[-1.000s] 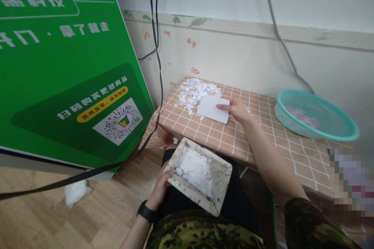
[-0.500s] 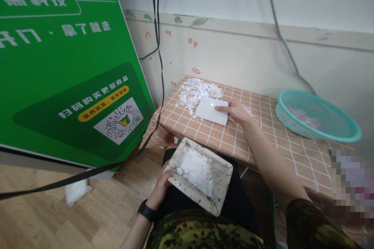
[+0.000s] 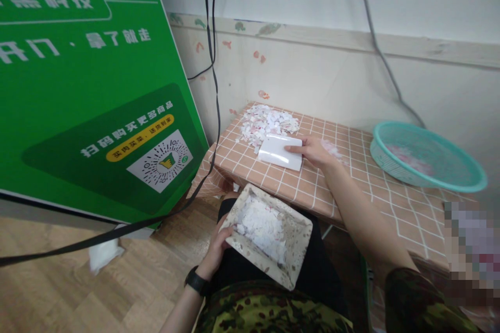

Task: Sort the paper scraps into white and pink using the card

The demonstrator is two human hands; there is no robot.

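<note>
The right hand [image 3: 315, 151] pinches the right end of the white card [image 3: 275, 157], with one finger flat on top; I can't be sure what the hidden fingers do below. The card bends a bit, just left of those fingers. Past it, up and left, is the heap [image 3: 267, 118] of paper bits on the surface [image 3: 269, 177]. Near the right wrist lie pink bits [image 3: 331, 148]. The left hand [image 3: 216, 244] grips the tray [image 3: 299, 226] by its left side, nearer the body, with more bits inside.

To do this well, I think, keep the card's edge low and push softly, so bits don't fly. Don't press too hard, or it may bend more. Keep the tray steady and close to the surface.
</note>
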